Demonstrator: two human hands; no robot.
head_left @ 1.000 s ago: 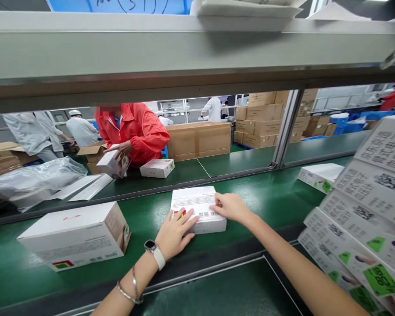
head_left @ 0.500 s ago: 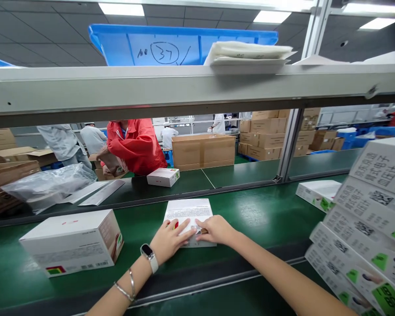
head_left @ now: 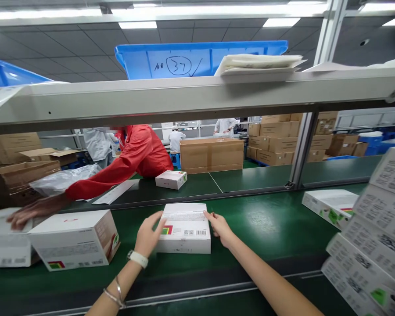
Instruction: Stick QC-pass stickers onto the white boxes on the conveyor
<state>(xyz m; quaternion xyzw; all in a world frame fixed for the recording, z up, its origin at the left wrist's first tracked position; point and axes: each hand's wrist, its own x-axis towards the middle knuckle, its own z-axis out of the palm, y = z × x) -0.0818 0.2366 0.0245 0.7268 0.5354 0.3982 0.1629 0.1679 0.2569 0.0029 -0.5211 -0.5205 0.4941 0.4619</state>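
A white printed carton (head_left: 184, 230) lies on the green belt in front of me, with a barcode and a small coloured patch on its top. At the carton's left edge is my left hand (head_left: 148, 235), fingers and thumb apart, the fingertips close to its rim. My right hand (head_left: 220, 226) is by the far right corner, its index fingertip at the edge and the other fingers curled. A tiny dark bit shows at those fingertips, too small to name.
A larger white box (head_left: 74, 241) stands to the left. Beyond it a co-worker's hand (head_left: 26, 215) in a red sleeve (head_left: 102, 177) touches another white box (head_left: 6, 245). Stacked cartons (head_left: 368, 254) rise at right, near a flat carton (head_left: 329, 204). A shelf beam (head_left: 184, 101) crosses above.
My hands have moved from the carton's top to its left and right sides, uncovering the print. The co-worker's arm has stretched out to the left, onto a white box now in view.
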